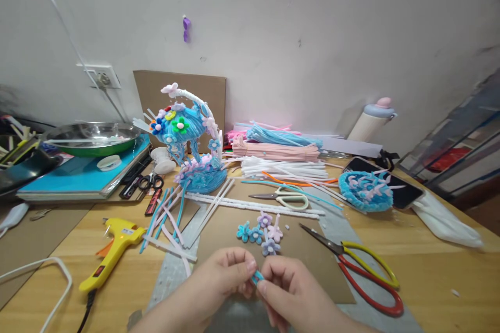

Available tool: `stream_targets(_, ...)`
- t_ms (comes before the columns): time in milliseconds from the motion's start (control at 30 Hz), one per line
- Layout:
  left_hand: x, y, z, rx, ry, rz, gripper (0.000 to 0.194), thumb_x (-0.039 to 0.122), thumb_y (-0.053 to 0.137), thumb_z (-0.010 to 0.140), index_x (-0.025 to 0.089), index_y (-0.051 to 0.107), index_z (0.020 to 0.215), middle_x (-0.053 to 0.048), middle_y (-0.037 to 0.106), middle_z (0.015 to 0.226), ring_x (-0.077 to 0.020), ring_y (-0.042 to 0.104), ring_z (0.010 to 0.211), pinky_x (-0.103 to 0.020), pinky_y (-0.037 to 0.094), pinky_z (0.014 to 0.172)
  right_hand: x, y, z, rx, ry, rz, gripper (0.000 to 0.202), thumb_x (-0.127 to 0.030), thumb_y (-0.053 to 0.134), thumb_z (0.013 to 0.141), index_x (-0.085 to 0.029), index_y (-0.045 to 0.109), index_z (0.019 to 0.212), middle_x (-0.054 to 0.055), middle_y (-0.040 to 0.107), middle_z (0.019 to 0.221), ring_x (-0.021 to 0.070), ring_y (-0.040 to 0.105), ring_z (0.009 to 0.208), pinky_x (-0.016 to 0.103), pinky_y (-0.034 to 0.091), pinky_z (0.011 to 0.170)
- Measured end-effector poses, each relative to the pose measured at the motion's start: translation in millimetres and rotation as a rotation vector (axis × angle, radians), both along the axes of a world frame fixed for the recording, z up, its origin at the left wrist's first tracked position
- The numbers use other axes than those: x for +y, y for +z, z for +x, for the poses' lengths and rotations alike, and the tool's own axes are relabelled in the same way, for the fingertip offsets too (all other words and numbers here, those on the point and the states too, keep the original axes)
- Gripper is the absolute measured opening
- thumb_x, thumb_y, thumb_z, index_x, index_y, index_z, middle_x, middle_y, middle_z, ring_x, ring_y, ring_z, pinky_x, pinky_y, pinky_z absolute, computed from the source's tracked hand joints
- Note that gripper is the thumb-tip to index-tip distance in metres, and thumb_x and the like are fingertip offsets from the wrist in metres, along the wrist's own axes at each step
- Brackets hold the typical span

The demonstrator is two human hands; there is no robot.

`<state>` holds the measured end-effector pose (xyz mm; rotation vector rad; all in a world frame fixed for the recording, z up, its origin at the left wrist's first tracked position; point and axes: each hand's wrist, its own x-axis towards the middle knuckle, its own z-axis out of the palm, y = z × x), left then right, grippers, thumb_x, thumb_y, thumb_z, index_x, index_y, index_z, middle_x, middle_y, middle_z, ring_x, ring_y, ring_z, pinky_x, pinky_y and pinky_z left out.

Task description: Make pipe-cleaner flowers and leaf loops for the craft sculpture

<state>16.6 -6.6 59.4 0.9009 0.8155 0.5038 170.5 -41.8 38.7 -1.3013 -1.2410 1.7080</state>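
My left hand point(230, 273) and my right hand point(287, 286) meet low in the middle of the view. Between their fingertips they pinch a small bent piece of blue pipe cleaner point(257, 277). Just beyond them, several small fuzzy flowers lie together on brown cardboard point(312, 270): a turquoise one point(242, 231), a blue one, lilac ones and a pink one point(275, 229). Further back stands a blue fuzzy jellyfish-like piece point(187, 127) with colored flowers, under a white arch on a blue base.
Red-and-yellow scissors point(367, 270) lie at right, cream-handled scissors point(291, 197) behind the flowers. A yellow glue gun point(113, 250) and loose strips lie left. Pipe cleaner bundles point(277, 151) sit by the wall. A blue fuzzy disc point(365, 191) rests near a phone point(406, 192).
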Motion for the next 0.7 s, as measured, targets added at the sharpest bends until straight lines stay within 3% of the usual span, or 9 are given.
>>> stream_targets(133,-1.3,0.0,0.4,-0.160,-0.017,-0.120,0.028,0.035,0.069,0.072,0.011,0.056,0.068,-0.001,0.052,0.061,-0.0087,0.044,0.056,-0.021,0.033,0.059,-1.4,1.4,0.9,0.006,0.039,0.027,0.018,-0.033,0.052,0.072,-0.016,0.050,0.067,-0.007,0.047,0.041,0.0043,0.039,0.031,0.014,0.030,0.032)
stream_targets(267,-1.6,-0.2,1.4,-0.187,-0.016,-0.226,0.026,0.035,0.067,0.073,0.012,0.057,0.069,-0.001,0.050,0.060,-0.0089,0.046,0.054,-0.022,0.034,0.056,-1.9,5.9,0.7,0.039,0.022,0.010,0.019,-0.035,0.054,0.071,-0.017,0.049,0.065,-0.006,0.049,0.043,0.0044,0.039,0.032,0.014,0.031,0.032)
stream_targets(500,1.0,5.0,-1.7,-0.060,-0.040,-0.088,0.021,0.028,0.068,0.071,0.010,0.058,0.071,-0.002,0.054,0.063,-0.0091,0.049,0.058,-0.022,0.037,0.060,-2.2,2.9,1.6,0.012,0.011,-0.004,0.018,-0.032,0.054,0.072,-0.016,0.051,0.065,-0.007,0.047,0.041,0.0044,0.037,0.032,0.015,0.031,0.032)
stream_targets(700,1.1,1.3,-3.3,-0.155,-0.075,-0.236,0.015,0.023,0.066,0.068,0.012,0.056,0.071,0.000,0.051,0.059,-0.0087,0.047,0.053,-0.021,0.035,0.054,-5.0,1.1,1.9,0.040,0.050,0.017,0.021,-0.034,0.056,0.073,-0.017,0.049,0.065,-0.007,0.048,0.042,0.0043,0.038,0.032,0.014,0.030,0.033)
